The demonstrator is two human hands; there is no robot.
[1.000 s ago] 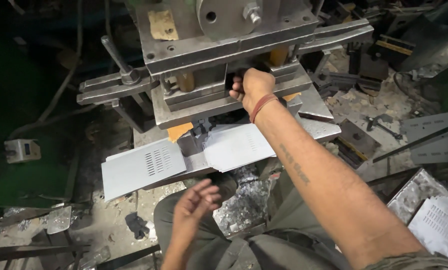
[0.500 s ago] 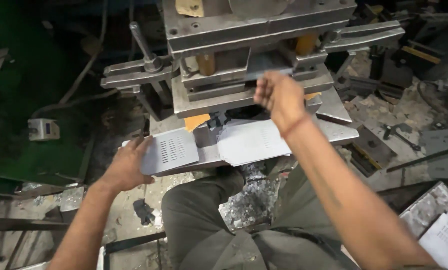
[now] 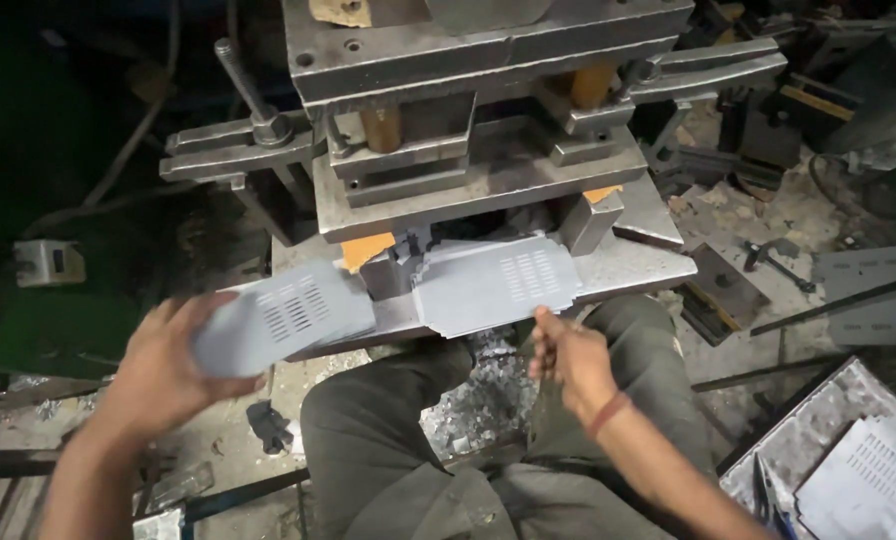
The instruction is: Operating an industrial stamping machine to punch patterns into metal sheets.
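My left hand (image 3: 163, 370) grips a grey slotted sheet-metal plate (image 3: 283, 315) by its left end, held just off the left side of the press bed (image 3: 638, 265). A second grey slotted plate (image 3: 498, 285) lies on the bed under the heavy steel die block (image 3: 468, 110). My right hand (image 3: 573, 360) pinches that plate's front right corner. My knees in dark green trousers sit below the bed.
Shiny metal scrap (image 3: 478, 400) is heaped between my knees. A tray of finished slotted plates (image 3: 858, 465) stands at the lower right. A lever handle (image 3: 243, 85) rises at the press's left. Steel bars and tools litter the floor at right.
My right hand came down from the die to the front edge of the plate on the bed. My left hand took hold of the left plate and pulled it leftward.
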